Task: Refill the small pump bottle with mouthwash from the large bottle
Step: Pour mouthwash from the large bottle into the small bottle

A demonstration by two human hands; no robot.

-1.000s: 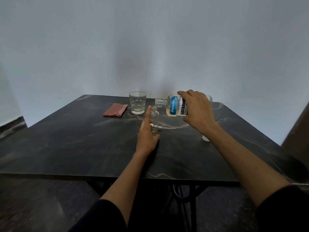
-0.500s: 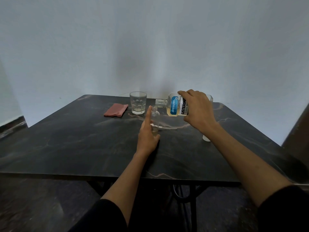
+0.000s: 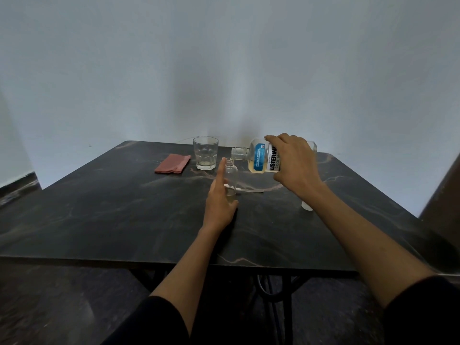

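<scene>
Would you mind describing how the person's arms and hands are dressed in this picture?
Both forearms are bare. Dark, black-looking sleeves are pushed up near the elbows at the bottom of the frame. The left hand and right hand wear no gloves; no rings, watch or bracelets are visible on them or on the wrists.

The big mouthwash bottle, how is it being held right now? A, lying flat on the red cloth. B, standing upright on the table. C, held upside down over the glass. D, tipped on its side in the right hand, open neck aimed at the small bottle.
D: the right hand grips the large bottle on its side above the table, neck toward the small bottle's mouth.
</scene>
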